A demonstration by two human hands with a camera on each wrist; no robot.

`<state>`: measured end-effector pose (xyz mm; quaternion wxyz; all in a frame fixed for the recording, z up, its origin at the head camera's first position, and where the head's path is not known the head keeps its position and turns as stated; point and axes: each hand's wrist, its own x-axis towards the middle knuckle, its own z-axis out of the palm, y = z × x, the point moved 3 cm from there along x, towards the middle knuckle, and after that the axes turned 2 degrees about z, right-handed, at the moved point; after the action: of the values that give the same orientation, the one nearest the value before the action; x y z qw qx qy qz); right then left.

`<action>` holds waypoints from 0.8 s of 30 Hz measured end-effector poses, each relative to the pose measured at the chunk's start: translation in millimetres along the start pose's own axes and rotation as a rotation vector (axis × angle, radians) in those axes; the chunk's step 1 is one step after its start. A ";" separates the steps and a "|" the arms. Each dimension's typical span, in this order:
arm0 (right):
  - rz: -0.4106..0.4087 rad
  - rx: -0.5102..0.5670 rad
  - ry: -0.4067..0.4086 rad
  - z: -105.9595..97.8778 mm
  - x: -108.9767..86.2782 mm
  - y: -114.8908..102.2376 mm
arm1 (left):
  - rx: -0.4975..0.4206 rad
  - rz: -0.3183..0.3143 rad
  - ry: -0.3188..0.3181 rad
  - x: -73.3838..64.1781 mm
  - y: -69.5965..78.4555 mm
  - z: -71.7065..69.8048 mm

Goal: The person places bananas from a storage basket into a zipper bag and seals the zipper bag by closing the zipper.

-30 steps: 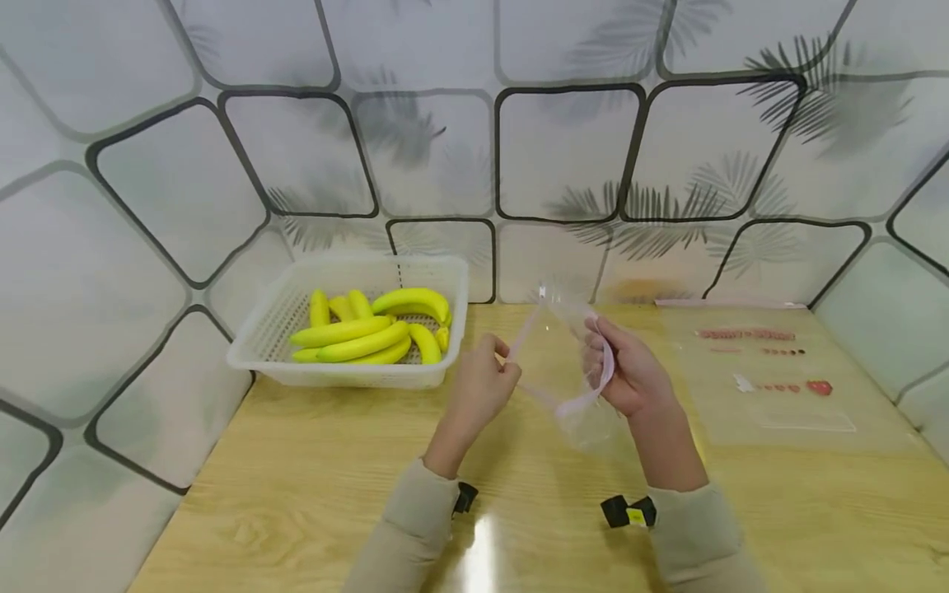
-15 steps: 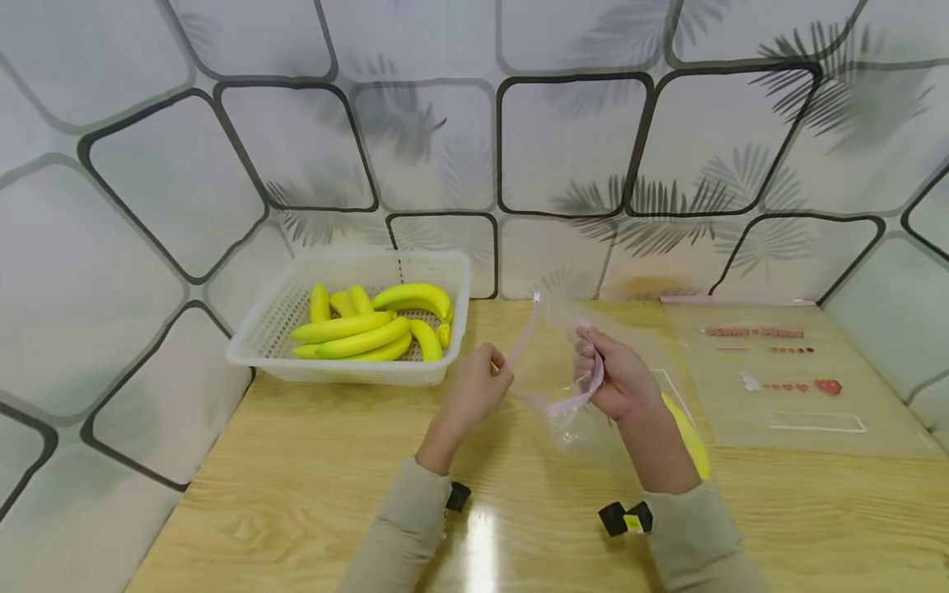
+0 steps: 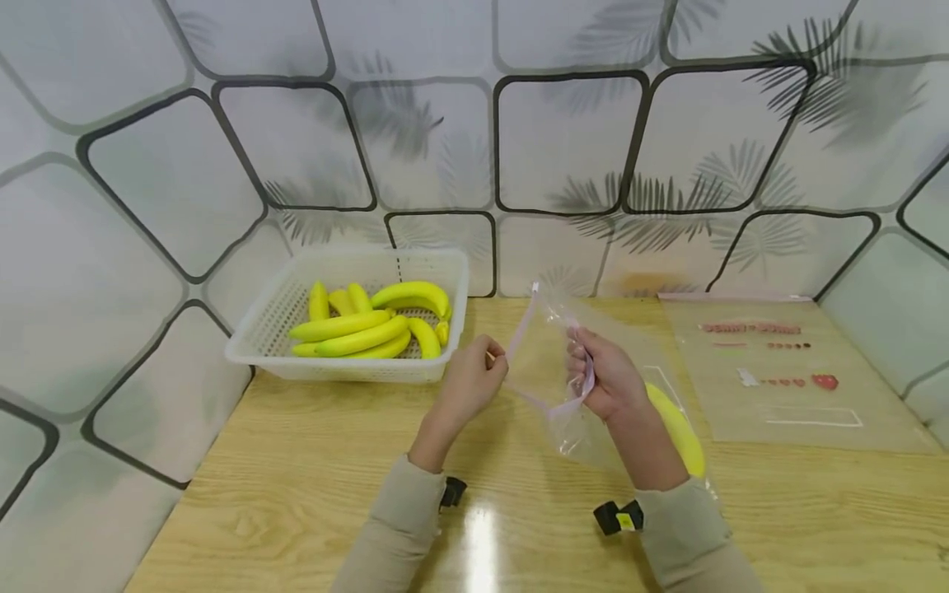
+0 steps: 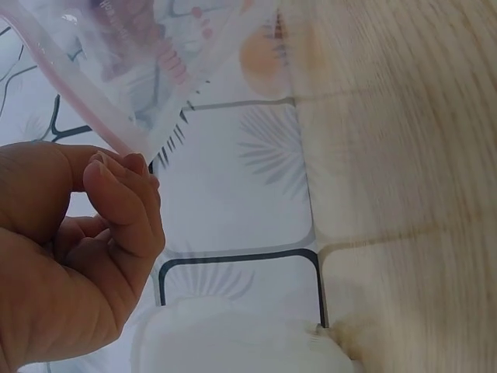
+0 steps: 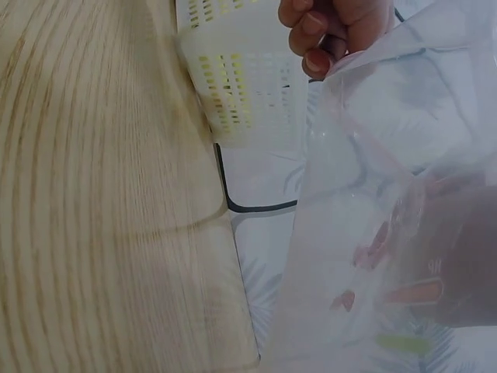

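A clear zip bag [image 3: 569, 408] with a pink zip edge is held up above the table, its mouth spread apart. My left hand [image 3: 474, 377] pinches one side of the pink edge; the left wrist view shows the bag [image 4: 97, 120] meeting the fingertips. On the opposite side of the mouth, my right hand [image 3: 610, 375] grips the edge with curled fingers. Clear film [image 5: 322, 233] hangs across much of the right wrist view. A yellow banana [image 3: 678, 430] shows beside the right forearm, partly hidden by it. It seems to lie within or under the bag's film; I cannot tell which.
A white perforated basket [image 3: 337, 372] holding several bananas [image 3: 363, 338] stands at the back left, close to my left hand. Another clear printed bag [image 3: 786, 412] lies flat on the wooden table [image 3: 296, 494] at the right. A patterned wall [image 3: 567, 148] rises behind.
Both hands have shifted slightly left with the bag between them, its mouth still spread. The banana beside the right forearm has come into clearer view.
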<state>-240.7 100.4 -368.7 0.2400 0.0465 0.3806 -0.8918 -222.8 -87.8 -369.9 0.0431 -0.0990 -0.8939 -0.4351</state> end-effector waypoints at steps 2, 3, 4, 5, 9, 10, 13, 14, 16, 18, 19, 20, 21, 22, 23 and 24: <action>-0.004 -0.014 0.016 0.4 -0.8 0.8 | 0.002 -0.004 -0.008 -1.0 0.5 0.4; -0.003 -0.017 0.023 0.7 -1.2 1.2 | 0.003 -0.007 -0.013 -1.6 0.9 0.5; -0.002 -0.017 0.029 0.7 -1.5 1.4 | 0.004 -0.007 -0.014 -2.2 1.4 0.3; -0.002 -0.020 0.032 1.1 -2.0 1.5 | 0.003 -0.005 -0.011 -2.5 1.8 -0.1; -0.003 0.004 0.014 1.9 -2.0 0.7 | 0.015 0.018 0.020 -2.7 3.9 -4.9; -0.007 0.007 0.009 1.2 -2.4 -0.5 | 0.021 0.031 0.032 -1.9 4.3 -5.2; -0.018 0.003 0.010 -1.9 -2.4 -2.9 | 0.029 0.073 0.068 -0.5 5.0 -8.1; -0.017 0.003 0.007 -2.5 -2.4 -3.1 | 0.031 0.080 0.081 -0.3 4.5 -10.1; -0.017 -0.005 0.012 -3.2 -1.6 -2.4 | 0.032 0.078 0.101 0.5 2.1 -16.4; -0.010 0.000 0.009 -3.2 -0.4 -0.9 | 0.035 0.057 0.117 2.5 -1.2 -26.7; -0.006 0.005 0.005 -2.6 -0.2 -0.1 | 0.042 0.041 0.127 4.3 -2.9 -33.2; -0.003 0.010 0.001 -1.7 -0.2 0.5 | 0.043 0.020 0.131 6.2 -4.3 -40.1; -0.003 0.013 0.001 -1.4 -0.1 0.9 | 0.046 0.001 0.142 8.9 -5.5 -47.4; -0.004 0.017 0.002 -1.2 -0.1 1.1 | 0.062 -0.014 0.160 12.1 -6.7 -54.5; -0.006 0.019 0.005 -1.0 -0.4 0.9 | 0.079 -0.034 0.176 15.5 -7.7 -61.4; -0.007 0.025 0.004 -1.2 -0.8 0.5 | 0.112 -0.054 0.196 19.2 -9.3 -67.2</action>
<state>-240.0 101.2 -369.6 0.2356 0.0498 0.3701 -0.8972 -244.2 -143.6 -332.4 0.1240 -0.0290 -0.9107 -0.3929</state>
